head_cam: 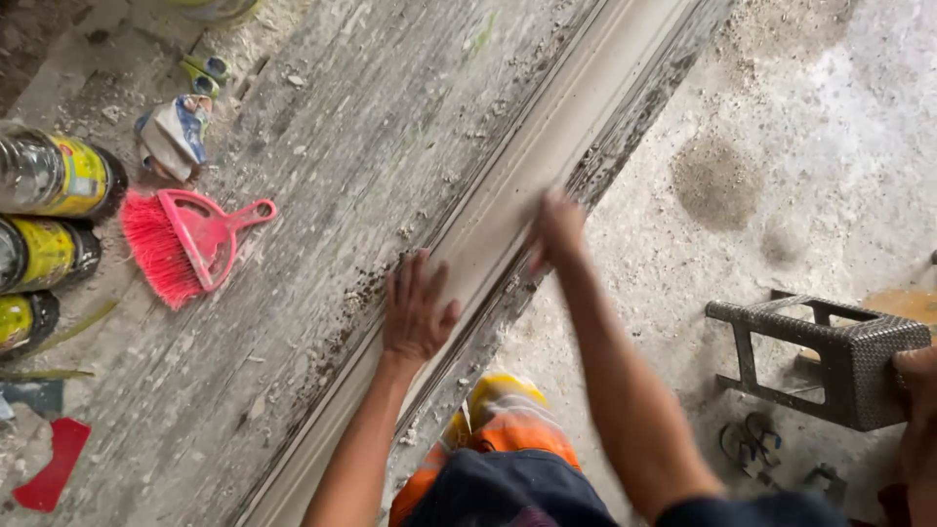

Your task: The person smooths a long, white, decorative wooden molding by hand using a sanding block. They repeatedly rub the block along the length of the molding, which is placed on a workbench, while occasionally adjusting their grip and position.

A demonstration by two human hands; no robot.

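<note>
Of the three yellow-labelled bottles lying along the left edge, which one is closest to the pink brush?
The middle bottle: its dark cap end lies just left of the pink brush bristles. The other two sit farther off.

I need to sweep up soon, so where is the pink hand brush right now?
In the head view, the pink plastic hand brush lies with its pink dustpan on the grey board's left side, beside the yellow-labelled spray cans, left of the left hand.
</note>
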